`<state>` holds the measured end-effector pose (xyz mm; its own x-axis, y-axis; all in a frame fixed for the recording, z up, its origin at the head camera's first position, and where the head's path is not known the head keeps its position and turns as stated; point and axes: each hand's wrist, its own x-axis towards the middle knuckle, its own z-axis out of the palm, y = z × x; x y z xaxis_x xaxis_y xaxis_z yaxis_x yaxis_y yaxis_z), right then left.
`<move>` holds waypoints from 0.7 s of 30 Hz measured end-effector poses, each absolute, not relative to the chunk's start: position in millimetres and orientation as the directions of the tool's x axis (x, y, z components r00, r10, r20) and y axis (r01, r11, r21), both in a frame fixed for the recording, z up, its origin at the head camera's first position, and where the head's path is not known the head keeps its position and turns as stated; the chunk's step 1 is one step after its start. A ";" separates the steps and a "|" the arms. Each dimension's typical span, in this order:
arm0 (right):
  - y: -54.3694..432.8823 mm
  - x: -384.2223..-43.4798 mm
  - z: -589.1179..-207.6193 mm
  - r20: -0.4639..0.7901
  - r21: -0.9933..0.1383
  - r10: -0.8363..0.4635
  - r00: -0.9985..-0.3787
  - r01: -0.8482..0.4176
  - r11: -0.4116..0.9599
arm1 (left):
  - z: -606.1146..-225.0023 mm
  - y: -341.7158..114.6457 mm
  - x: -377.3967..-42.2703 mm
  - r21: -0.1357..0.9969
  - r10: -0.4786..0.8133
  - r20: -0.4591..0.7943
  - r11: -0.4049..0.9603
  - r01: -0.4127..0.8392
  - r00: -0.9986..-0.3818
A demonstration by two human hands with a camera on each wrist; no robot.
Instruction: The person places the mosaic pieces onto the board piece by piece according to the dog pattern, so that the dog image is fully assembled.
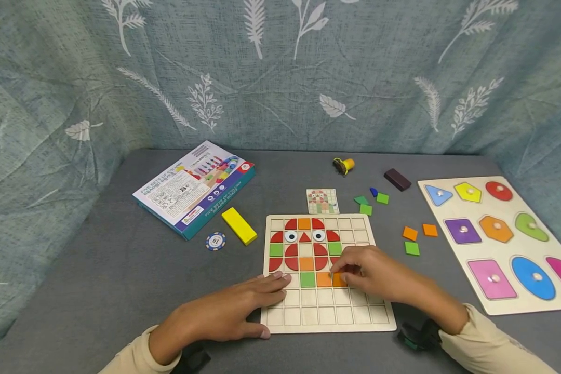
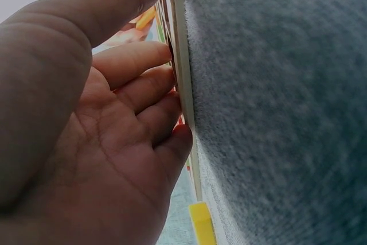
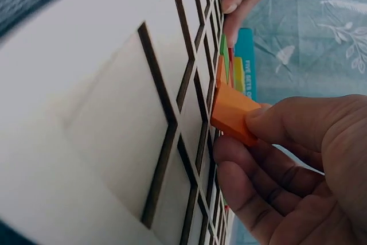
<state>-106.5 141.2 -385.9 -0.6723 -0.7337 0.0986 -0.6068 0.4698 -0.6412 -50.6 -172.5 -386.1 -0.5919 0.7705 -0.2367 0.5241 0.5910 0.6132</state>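
My right hand [image 1: 376,270] pinches an orange square tile [image 3: 234,112] between thumb and fingers. In the right wrist view the tile is tilted, one edge at the gridded wooden board [image 1: 334,328]. It sits just right of another orange tile [image 1: 324,279] in the same row. My left hand [image 1: 229,310] rests on the board's left side with fingers extended, the thumb near the lower left corner. Red curved pieces, green tiles [image 1: 308,279] and two googly-eye discs [image 1: 291,236] form an owl-like pattern in the upper grid. My right hand hides some cells.
Behind the board lies a pattern card [image 1: 322,201]. Loose green [image 1: 412,248] and orange tiles [image 1: 429,230] lie to its right, before a shape puzzle board [image 1: 453,200]. Leftward are a yellow block [image 1: 239,226], a poker chip [image 1: 215,241] and a box [image 1: 191,187]. A dark block [image 1: 397,179] lies farther back.
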 end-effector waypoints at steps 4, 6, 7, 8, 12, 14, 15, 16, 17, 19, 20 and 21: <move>140.9 -106.8 -385.1 0.090 -0.620 -0.737 -0.670 -0.617 0.485 | -385.7 -172.4 -50.8 0.610 0.773 -0.235 0.589 0.530 -0.589; 141.0 -106.8 -384.7 0.087 -0.610 -0.739 -0.668 -0.622 0.491 | -385.4 -172.2 -50.8 0.610 0.774 -0.234 0.588 0.531 -0.588; 141.1 -107.0 -384.4 0.083 -0.605 -0.740 -0.668 -0.624 0.495 | -385.3 -172.1 -50.8 0.610 0.774 -0.235 0.588 0.531 -0.588; 141.1 -107.2 -384.3 0.079 -0.600 -0.739 -0.669 -0.624 0.501 | -385.2 -172.0 -50.9 0.609 0.774 -0.235 0.588 0.532 -0.587; 140.9 -107.7 -383.8 0.058 -0.588 -0.735 -0.675 -0.618 0.521 | -385.0 -171.7 -51.1 0.606 0.772 -0.238 0.592 0.531 -0.589; 141.0 -107.8 -384.0 0.050 -0.589 -0.736 -0.675 -0.615 0.524 | -385.2 -171.8 -51.0 0.603 0.770 -0.240 0.595 0.531 -0.591; 141.1 -107.9 -384.1 0.045 -0.593 -0.737 -0.675 -0.612 0.524 | -385.3 -171.8 -50.9 0.602 0.769 -0.241 0.597 0.530 -0.593; 141.3 -108.0 -384.4 0.044 -0.597 -0.738 -0.674 -0.610 0.521 | -385.4 -171.9 -50.8 0.600 0.768 -0.241 0.598 0.531 -0.593; 141.5 -108.1 -384.5 0.043 -0.601 -0.739 -0.672 -0.608 0.518 | -385.5 -172.0 -50.7 0.600 0.767 -0.241 0.599 0.531 -0.594; 142.5 -108.7 -385.1 0.051 -0.606 -0.741 -0.670 -0.611 0.510 | -385.6 -172.1 -50.6 0.599 0.767 -0.238 0.599 0.532 -0.596; 143.1 -109.2 -385.4 0.061 -0.610 -0.741 -0.669 -0.612 0.503 | -385.4 -172.1 -50.6 0.597 0.766 -0.240 0.601 0.531 -0.597; 143.8 -110.0 -385.6 0.071 -0.613 -0.740 -0.669 -0.614 0.497 | -385.3 -172.1 -50.7 0.597 0.765 -0.240 0.602 0.531 -0.598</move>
<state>-110.0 143.8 -385.6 -0.6693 -0.7396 0.0710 -0.6142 0.4971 -0.6129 -50.7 -172.1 -385.3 -0.5976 0.7651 -0.2398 0.5309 0.6017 0.5968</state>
